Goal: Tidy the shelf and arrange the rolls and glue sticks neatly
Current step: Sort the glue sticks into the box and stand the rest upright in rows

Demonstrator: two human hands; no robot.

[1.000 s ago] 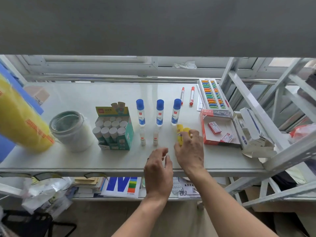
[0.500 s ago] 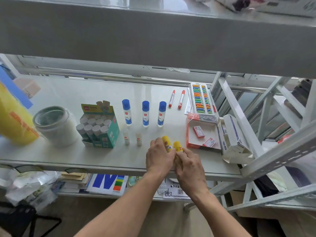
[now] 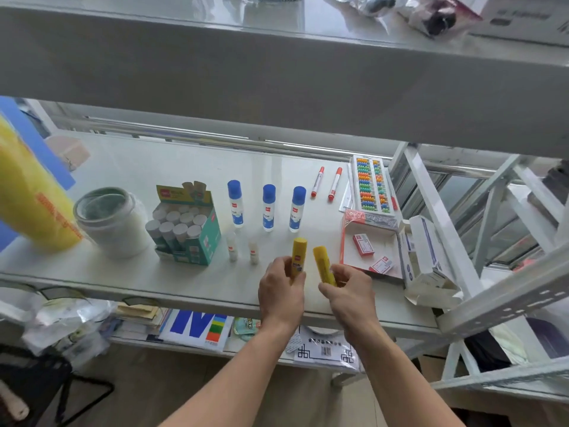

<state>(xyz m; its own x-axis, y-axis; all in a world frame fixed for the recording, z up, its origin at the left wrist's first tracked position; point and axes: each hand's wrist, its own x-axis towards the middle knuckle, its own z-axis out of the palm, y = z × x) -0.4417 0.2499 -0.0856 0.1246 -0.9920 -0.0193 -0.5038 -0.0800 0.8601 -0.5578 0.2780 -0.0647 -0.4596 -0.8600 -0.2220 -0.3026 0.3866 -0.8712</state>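
The white shelf (image 3: pixel 129 167) spans the view. At nine o'clock lies a big yellow roll (image 3: pixel 29 192), with a clear tape roll (image 3: pixel 112 221) beside it. Toward center, a green box of glue sticks (image 3: pixel 187 229). At six o'clock, the left hand (image 3: pixel 281 291) grasps one yellow glue stick (image 3: pixel 298 254) and the right hand (image 3: pixel 348 291) pinches another yellow stick (image 3: pixel 323 263), tilted, just beside it.

The shelf (image 3: pixel 154 167) is smooth, pale, glossy painted metal. Two yellow glue sticks (image 3: pixel 298 257) look like slick plastic, the green box (image 3: pixel 200 238) printed cardboard, the roll (image 3: pixel 30 192) shiny yellow film.
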